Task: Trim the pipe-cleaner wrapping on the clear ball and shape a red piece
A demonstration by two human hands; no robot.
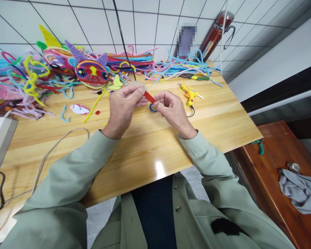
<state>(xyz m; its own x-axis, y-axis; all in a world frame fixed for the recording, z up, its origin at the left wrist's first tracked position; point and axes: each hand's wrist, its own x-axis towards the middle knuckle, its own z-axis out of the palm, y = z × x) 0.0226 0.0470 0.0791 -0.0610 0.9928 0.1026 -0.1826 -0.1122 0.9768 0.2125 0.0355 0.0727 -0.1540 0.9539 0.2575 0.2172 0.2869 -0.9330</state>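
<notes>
Between my two hands, above the middle of the wooden table, is a short bundle of red pipe cleaners (149, 97). My left hand (124, 105) pinches its upper left end with thumb and fingers. Closed on the lower right end is my right hand (172, 112), its thumb pressed over the red strands. A blue curled piece (152, 108) shows just below the bundle, partly behind the right fingers. Something pale and translucent rises behind the left fingertips; I cannot make out what it is. Right of my right hand lies a yellow glue gun (190, 94).
Pipe cleaners in many colours (134, 62) line the tiled wall. Among them stand a horned, big-eyed figure (92, 72) and a yellow knotted piece (32, 81). A red thermos (215, 36) leans at the back right. A cable (43, 160) crosses the table's left side.
</notes>
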